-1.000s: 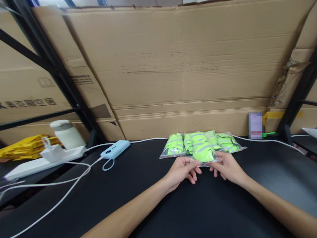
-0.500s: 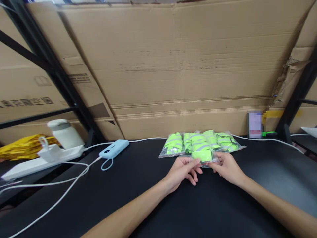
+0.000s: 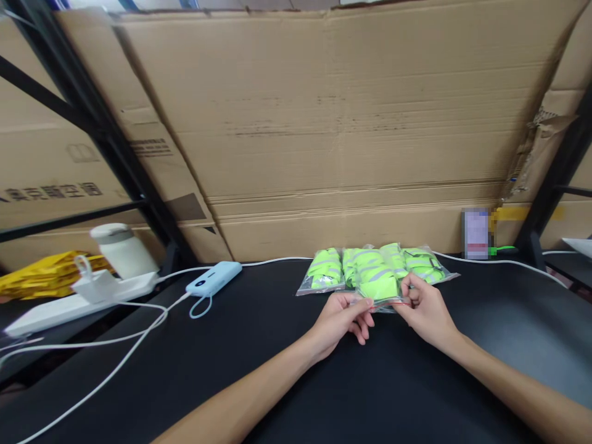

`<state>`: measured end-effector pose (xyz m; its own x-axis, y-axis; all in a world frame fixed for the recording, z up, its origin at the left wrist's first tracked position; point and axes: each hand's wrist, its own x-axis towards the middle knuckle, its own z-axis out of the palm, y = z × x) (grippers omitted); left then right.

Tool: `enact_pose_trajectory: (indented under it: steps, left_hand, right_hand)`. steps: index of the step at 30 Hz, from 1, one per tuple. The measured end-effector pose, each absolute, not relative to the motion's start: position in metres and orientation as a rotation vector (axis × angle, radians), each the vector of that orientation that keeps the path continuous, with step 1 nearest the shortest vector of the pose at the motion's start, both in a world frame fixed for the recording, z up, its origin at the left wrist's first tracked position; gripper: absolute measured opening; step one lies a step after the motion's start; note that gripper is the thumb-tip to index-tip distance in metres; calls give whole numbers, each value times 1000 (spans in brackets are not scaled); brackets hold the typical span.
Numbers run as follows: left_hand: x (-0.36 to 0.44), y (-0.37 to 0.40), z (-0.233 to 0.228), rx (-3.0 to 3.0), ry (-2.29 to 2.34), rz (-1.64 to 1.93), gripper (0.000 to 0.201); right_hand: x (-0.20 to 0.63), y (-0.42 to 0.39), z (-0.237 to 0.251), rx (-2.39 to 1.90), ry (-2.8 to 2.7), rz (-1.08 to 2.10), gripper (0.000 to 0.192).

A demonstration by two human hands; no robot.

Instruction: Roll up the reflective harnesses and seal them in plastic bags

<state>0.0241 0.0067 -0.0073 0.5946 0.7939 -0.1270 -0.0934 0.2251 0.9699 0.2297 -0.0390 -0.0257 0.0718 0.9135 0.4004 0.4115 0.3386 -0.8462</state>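
Both hands pinch clear bag (image 3: 380, 285) of neon-green fabric.

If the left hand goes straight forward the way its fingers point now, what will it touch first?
Probably the clear bag of green items that the left hand already pinches; beyond lies the row of bags.

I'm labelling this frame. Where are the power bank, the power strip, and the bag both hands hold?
power bank (image 3: 214, 279), head view, middle of its blue case
power strip (image 3: 69, 304), head view, its white top
bag (image 3: 379, 285), head view, green contents between the hands
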Motion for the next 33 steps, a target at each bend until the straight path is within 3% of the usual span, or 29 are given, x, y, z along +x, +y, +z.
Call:
enact_pose_trajectory:
  steps: [5,10,13,17,22,26,28,33]
  left_hand:
    - [24,4,-6,1201,689,734,49]
    - [24,4,-6,1258,649,793,50]
    - [23,4,-5,1321,642,822,48]
    - [17,4,-4,1647,586,894,43]
    - [9,5,0,2372,604,1210,41]
    - [10,7,1,2556,680,1393,27]
    - [11,8,-1,2535,648,1426,32]
    - [10,6,-6,2346,577,1399,67]
  right_hand:
    - [230,-39,-27,-1224,-1620,433,32]
    - [233,-44,-21,-1139,-1756,114,2]
    - [236,-47,-15,-1058,-1782,49,19]
    - [237,-48,-9,-1048,-1668,295,24]
    - [238,-42,-5,-1084,-1339,640,47]
    - [242,-38,0,-1013,-1160,876,44]
    - [242,-38,4,-937,-1073,1039,42]
    - [240,-44,14,-842,-939,1376,42]
